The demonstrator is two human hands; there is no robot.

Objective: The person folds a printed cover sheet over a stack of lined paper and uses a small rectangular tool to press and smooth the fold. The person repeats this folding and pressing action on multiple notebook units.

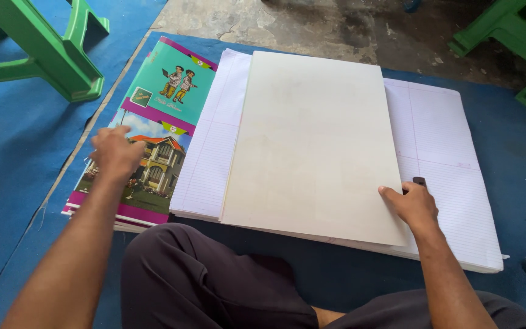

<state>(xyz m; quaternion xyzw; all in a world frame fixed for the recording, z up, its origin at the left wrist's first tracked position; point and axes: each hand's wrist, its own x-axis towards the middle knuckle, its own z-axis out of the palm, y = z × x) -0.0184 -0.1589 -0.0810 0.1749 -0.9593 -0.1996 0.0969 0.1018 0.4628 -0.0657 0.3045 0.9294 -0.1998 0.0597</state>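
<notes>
Cardboard sheet (312,143) could slide off the ruled paper stack (452,176), since the right hand (414,204) only presses it flat, unclenched, while the left hand (114,152) rests open on the printed covers (165,116).

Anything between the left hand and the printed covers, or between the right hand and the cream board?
Nothing visible. The left hand lies directly on the stack of printed covers. The right hand touches the right edge of the cream board, which lies on the ruled paper sheets.
</notes>
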